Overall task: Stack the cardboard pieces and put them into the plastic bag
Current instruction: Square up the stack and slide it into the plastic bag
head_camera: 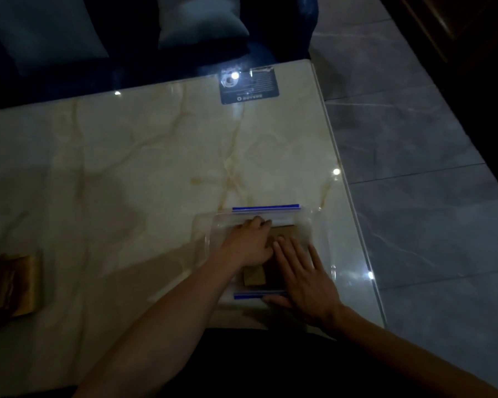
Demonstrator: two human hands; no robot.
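Where the marble-patterned surface (127,168) runs toward its right edge, a clear plastic bag (210,239) lies flat, with a blue zip strip (266,208) along its far side and another blue strip (256,295) on the near side. Both of the person's bare forearms reach in from the bottom of the view. The left hand (249,245) sits over the bag's left half with its fingers curled, and it seems to be pressing or gripping the brown cardboard pieces (255,278) lying at the bag; in this dim light I cannot tell whether the hand is inside the bag or on top of it, nor whether it truly holds the cardboard. The right hand (305,277) lies just beside it, flat and spread wide, palm down on the bag and cardboard, grasping nothing, its thumb touching the near blue strip. The two hands touch near the fingertips.

Well apart, at the left edge of the surface, rests another brown stack (15,285) that looks like more cardboard. At the far edge lies a dark printed card (249,86) catching a bright glare. Beyond the surface stands a dark blue sofa (279,33) with pale cushions (202,21), and grey floor tiles (414,139) spread to the right.
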